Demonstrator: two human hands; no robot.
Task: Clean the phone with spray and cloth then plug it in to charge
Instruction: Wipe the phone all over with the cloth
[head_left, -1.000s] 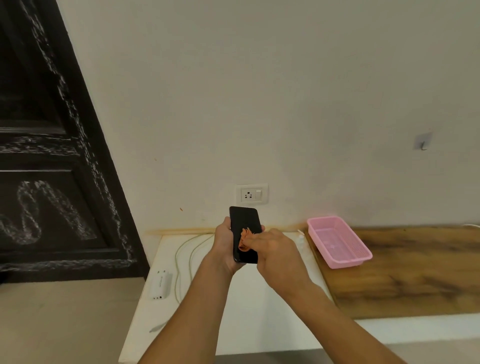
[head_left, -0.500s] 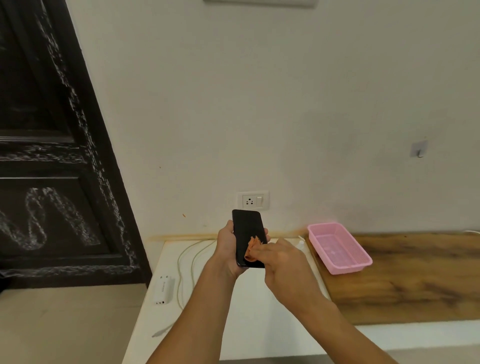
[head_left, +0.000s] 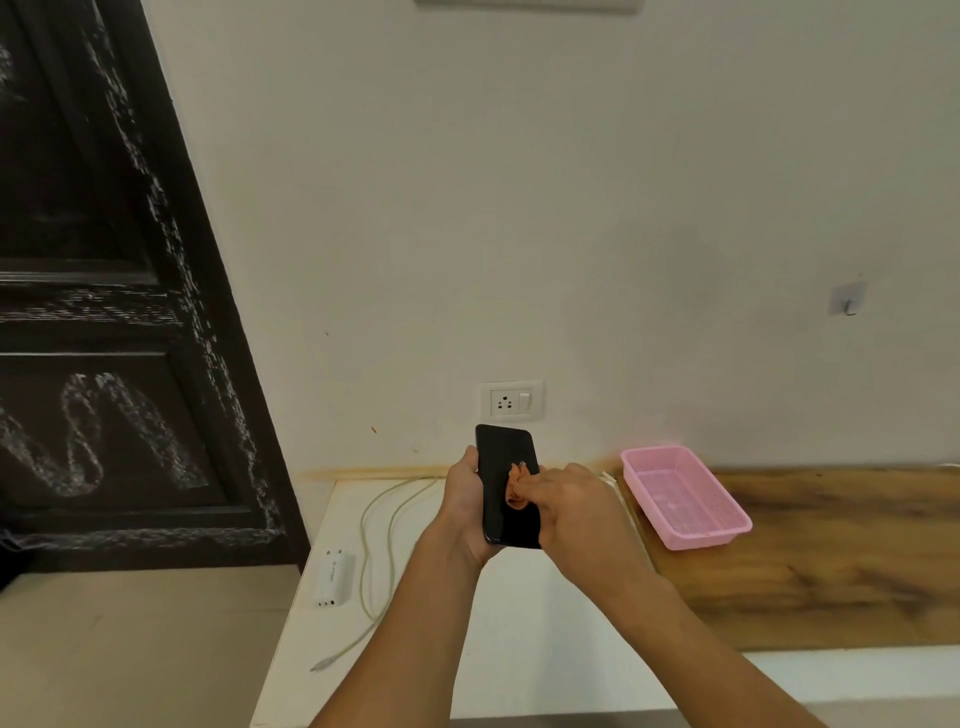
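Head view, left to right: a white charger (head_left: 334, 579) lies at the left edge of the table (head_left: 519, 623). Beside it a pale cable (head_left: 374, 525) loops toward the back edge, with its free plug near the left edge. Over the table's middle, the left hand (head_left: 462, 506) curls round the black phone (head_left: 506, 483), held upright just below the wall socket (head_left: 511, 400). The right hand (head_left: 576, 514) pinches a small orange cloth (head_left: 516, 486) against the screen. A pink basket (head_left: 685, 499) sits further right, near the back edge. My worry is that the rubbing pressure levers the phone out of that one-handed grip and drops it onto the table. I see no spray bottle. The charger's print is too small to read, and I find no other legible writing.
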